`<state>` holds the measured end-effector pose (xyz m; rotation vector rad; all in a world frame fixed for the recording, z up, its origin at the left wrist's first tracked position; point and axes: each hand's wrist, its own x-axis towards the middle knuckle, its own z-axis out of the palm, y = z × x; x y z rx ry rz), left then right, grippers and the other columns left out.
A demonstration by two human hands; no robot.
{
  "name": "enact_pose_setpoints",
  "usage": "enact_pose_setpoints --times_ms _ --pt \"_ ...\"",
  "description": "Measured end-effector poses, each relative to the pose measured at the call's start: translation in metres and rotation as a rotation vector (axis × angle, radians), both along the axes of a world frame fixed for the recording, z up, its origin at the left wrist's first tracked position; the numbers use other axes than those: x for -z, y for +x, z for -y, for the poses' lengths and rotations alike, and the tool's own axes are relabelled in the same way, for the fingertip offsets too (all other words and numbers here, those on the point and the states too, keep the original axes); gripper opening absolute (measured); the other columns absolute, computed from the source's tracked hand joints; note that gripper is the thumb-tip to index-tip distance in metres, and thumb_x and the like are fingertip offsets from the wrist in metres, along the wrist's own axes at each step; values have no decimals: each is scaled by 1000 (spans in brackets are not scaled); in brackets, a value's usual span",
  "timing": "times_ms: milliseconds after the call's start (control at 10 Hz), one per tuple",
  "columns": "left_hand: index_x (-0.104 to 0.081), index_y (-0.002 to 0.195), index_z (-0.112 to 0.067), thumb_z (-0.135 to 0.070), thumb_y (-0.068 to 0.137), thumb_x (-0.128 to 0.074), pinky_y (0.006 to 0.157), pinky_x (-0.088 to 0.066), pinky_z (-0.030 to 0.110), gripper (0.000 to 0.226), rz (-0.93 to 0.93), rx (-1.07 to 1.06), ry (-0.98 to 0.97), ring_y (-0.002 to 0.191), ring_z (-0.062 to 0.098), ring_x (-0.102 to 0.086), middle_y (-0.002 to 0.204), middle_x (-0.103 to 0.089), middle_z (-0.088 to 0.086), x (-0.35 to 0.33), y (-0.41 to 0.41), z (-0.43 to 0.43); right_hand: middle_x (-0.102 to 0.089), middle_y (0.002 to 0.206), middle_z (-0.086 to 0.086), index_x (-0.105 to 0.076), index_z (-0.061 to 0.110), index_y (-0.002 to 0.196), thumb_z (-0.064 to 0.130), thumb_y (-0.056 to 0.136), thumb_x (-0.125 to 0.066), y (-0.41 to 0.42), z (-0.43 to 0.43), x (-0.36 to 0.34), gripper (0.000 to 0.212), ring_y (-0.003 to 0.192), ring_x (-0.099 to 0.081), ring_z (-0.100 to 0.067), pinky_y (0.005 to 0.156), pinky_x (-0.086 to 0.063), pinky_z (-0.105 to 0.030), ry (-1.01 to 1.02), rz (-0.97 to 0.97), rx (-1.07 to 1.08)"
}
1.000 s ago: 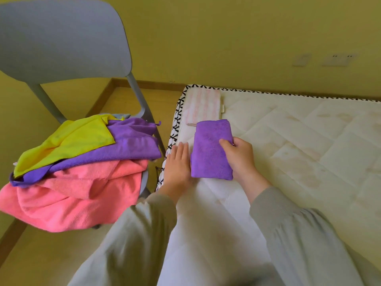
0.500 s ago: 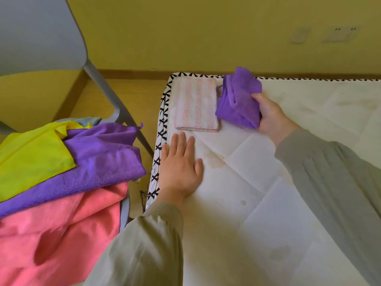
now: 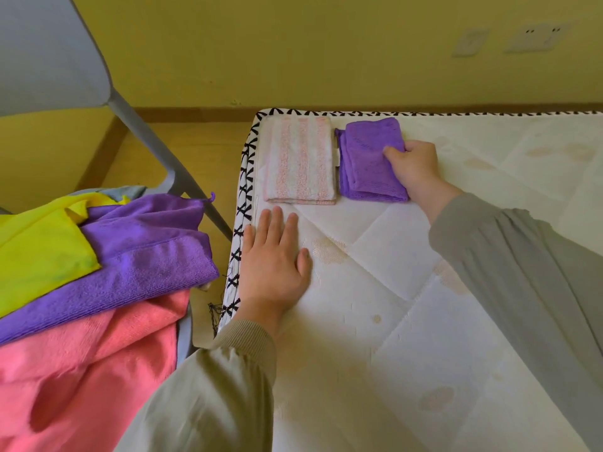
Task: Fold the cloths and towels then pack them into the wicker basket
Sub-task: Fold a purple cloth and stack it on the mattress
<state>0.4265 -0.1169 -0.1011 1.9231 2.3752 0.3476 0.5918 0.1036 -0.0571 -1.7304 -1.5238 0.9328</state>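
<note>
The fingers (image 3: pixel 393 152) of the right hand (image 3: pixel 414 166) grasp the folded purple cloth (image 3: pixel 367 164) at its right edge. The thumb lies on top and the rest curl under the edge, out of sight. The cloth lies flat on the mattress (image 3: pixel 456 282) near its far edge, just beside a folded striped towel (image 3: pixel 298 158) on its left, with at most a narrow gap between them. The left hand (image 3: pixel 274 259) lies palm down on the mattress, its fingers straight and released, holding nothing. It sits just short of the striped towel's near edge, by the mattress's black-and-white border (image 3: pixel 243 190). Both arms wear grey sleeves (image 3: pixel 522 288). To the left, a grey chair (image 3: pixel 49 50) carries a loose pile: a yellow cloth (image 3: pixel 39 246) on top, a purple towel (image 3: pixel 143 256) under it and a pink towel (image 3: pixel 81 370) lowest. Behind is a yellow wall (image 3: pixel 293 44).
</note>
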Motion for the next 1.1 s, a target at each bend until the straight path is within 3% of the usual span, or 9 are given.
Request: enact_pose_setpoints --times_ms 100,200,300,400,500,700,900,1100 --pt "-27 149 -13 -42 89 -21 118 -6 48 67 3 -1 15 147 29 -10 157 -21 13 0 0 1 -59 78 -4 -63 5 95 22 88 -57 -5 4 -4 19 82 -55 -27 64 -40 -25 90 182 6" --pt "-28 148 -13 -41 89 -21 118 -6 48 66 4 -1 22 147 29 -11 156 -22 13 0 0 1 -45 137 -14 -41 8 137 27 94 -47 -17 12 -14 47 126 -41 -33 100 -35 -42 389 560 -52" --pt "-28 149 -13 -41 89 -21 118 -6 48 66 3 -1 22 147 28 -11 156 -22 13 0 0 0 -23 155 -11 -26 14 147 36 100 -28 -32 23 -4 52 143 -18 -30 115 -13 -49 385 797 -314" --pt "-28 149 -14 -41 88 -21 118 -5 47 67 4 1 22 147 28 -10 157 -22 13 1 0 1 -13 159 -7 -18 19 151 42 101 -15 -37 31 23 55 146 -7 -27 117 -3 -52 248 920 -392" --pt "-29 148 -13 -41 88 -21 118 -6 47 66 0 -4 22 147 28 -12 156 -23 13 0 -1 0 -12 159 -6 -17 20 151 42 100 -14 -43 31 30 55 147 -7 -26 117 -3 -53 274 961 -358" --pt "-29 148 -14 -41 88 -21 118 -5 47 66 6 -2 2 147 28 -11 157 -21 13 1 -1 0 -13 159 -7 -17 21 151 40 101 -17 -38 34 32 54 147 -8 -26 117 -5 -53 332 874 -349" --pt "-30 148 -14 -40 87 -21 117 -6 48 66 -2 -9 -22 146 29 -12 156 -23 13 0 -2 -1 -35 149 -15 -40 2 137 22 87 -32 -35 97 36 55 140 -28 -29 115 -14 -50 548 290 -39" --pt "-31 147 -13 -39 88 -18 117 -7 48 65 54 -64 -48 147 27 -11 156 -23 10 -8 2 17 -47 139 -17 -46 0 130 22 84 -36 -40 179 41 52 131 -39 -31 110 -27 -50 468 320 -205"
